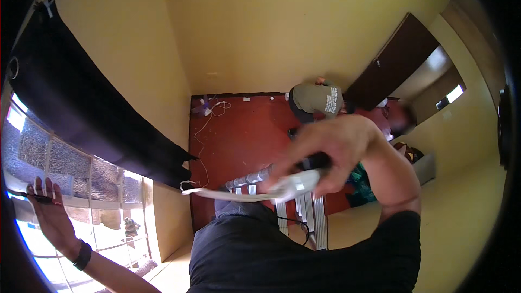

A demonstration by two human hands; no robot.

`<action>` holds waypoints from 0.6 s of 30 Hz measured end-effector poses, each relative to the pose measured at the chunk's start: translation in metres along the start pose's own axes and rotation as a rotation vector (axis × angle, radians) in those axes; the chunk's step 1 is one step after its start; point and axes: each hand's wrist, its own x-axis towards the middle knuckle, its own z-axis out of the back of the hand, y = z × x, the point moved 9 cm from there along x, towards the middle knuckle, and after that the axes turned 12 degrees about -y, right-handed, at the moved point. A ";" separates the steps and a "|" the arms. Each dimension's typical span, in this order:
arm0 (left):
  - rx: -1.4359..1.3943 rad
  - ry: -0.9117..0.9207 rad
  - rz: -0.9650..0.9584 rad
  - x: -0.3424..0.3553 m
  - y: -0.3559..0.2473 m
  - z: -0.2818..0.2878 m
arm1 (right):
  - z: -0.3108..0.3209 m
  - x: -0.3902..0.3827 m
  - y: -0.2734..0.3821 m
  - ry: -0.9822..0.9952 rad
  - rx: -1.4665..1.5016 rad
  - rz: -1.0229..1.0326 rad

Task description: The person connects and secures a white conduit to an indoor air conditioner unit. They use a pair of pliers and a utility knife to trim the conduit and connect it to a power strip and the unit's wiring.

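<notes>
White and smooth, a bowed strip (233, 196) lies crosswise over the person's lap, its long axis running from left to right, its free end toward the window (68, 160). The right hand (339, 154) is the nearer one: blurred, its fingers curl around the strip's thicker, shiny right end, with a black thing (317, 161) beside it that is too smeared to name. Off to the left, well apart from the free end, the left hand (53, 220) is raised against the window with fingers extended and a thin dark piece (40, 198) across them; whether they grip it, I cannot tell. A black band (82, 255) circles that wrist.

Pebbled glass sits between slim bars, beneath a heavy black cloth curtain (92, 108) with a metal ring. Below the right hand, a ladder (320, 220) shows ridged, silvery metal. Thin white wires (217, 108) tangle at the far left corner of the red floor (244, 141); near its far edge a co-worker in an olive shirt (315, 97) bends over.
</notes>
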 end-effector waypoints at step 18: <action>0.022 -0.107 -0.137 -0.021 -0.044 -0.011 | -0.135 -0.442 -0.457 -0.793 -0.626 -1.433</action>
